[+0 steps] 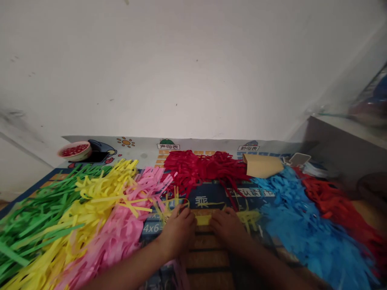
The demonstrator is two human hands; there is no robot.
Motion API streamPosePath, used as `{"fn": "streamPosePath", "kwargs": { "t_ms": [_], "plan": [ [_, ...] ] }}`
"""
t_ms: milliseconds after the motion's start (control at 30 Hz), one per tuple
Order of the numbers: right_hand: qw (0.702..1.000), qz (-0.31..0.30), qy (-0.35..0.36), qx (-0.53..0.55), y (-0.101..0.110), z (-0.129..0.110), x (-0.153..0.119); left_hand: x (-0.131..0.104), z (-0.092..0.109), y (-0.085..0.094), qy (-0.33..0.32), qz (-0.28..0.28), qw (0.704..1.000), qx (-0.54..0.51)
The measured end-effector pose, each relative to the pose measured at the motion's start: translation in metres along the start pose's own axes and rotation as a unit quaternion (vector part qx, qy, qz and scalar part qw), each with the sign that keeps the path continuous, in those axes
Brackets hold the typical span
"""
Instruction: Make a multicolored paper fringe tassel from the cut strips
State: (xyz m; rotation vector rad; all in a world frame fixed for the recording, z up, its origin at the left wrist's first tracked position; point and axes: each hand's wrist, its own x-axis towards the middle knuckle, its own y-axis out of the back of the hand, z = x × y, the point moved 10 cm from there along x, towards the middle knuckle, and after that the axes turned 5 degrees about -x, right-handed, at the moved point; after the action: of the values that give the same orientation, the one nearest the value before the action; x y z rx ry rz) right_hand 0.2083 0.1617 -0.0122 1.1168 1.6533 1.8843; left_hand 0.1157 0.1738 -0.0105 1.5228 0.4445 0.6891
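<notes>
Low in the middle of the head view lies a yellow fringed strip (203, 220), its loose ends splaying out past both my hands. The left end is under the curled fingers of my left hand (178, 227). At the right end, my right hand (228, 227) has its fingers closed on the same strip. Between the hands a short flat yellow band shows. Both hands rest low over the printed table mat (208, 243). The fingertips are partly hidden and dim.
Green (45, 205), yellow (99, 193) and pink fringe (121, 225) pile up at left. Dark red fringe (202, 165) lies behind, near a tan paper piece (262, 165). Blue (305, 225) and red fringe (338, 205) lie right. A bowl (75, 152) of red bits stands back left.
</notes>
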Motion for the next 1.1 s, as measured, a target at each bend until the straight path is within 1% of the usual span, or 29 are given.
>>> {"fn": "streamPosePath", "kwargs": {
  "t_ms": [100,200,300,367,433,533,567,667,767,933,1100],
  "plan": [
    [1.000,-0.015,-0.010,-0.014,-0.006,0.006,0.008,0.007,0.004,0.004,0.022,0.002,1.000,0.005],
    [0.999,-0.008,-0.049,-0.021,-0.001,0.010,0.018,0.011,0.001,0.004,0.041,0.010,0.999,0.002],
    [0.999,-0.009,-0.041,-0.009,-0.002,0.001,0.022,0.008,-0.007,0.001,0.051,0.022,0.998,-0.002],
    [0.999,-0.012,-0.031,0.009,-0.007,0.000,0.018,0.000,-0.013,-0.002,0.047,0.027,0.999,-0.006],
    [0.998,-0.010,-0.048,0.029,-0.012,0.010,0.009,-0.010,-0.022,0.001,0.047,0.053,0.997,-0.041],
    [0.992,-0.004,-0.107,0.063,-0.013,0.035,-0.005,-0.021,-0.034,0.010,0.059,0.099,0.987,-0.113],
    [0.989,-0.004,-0.129,0.075,-0.012,0.043,-0.008,-0.022,-0.037,0.012,0.069,0.105,0.983,-0.131],
    [0.978,-0.017,-0.179,0.105,-0.008,0.056,-0.009,-0.018,-0.044,0.013,0.114,0.096,0.977,-0.156],
    [0.970,-0.036,-0.207,0.121,-0.009,0.059,-0.003,-0.011,-0.049,0.010,0.152,0.073,0.973,-0.157],
    [0.963,-0.057,-0.231,0.129,-0.015,0.063,0.003,-0.002,-0.053,0.003,0.157,0.035,0.974,-0.159],
    [0.961,-0.070,-0.238,0.125,-0.018,0.067,0.005,-0.001,-0.054,0.000,0.156,0.034,0.974,-0.158]
  ]
}}
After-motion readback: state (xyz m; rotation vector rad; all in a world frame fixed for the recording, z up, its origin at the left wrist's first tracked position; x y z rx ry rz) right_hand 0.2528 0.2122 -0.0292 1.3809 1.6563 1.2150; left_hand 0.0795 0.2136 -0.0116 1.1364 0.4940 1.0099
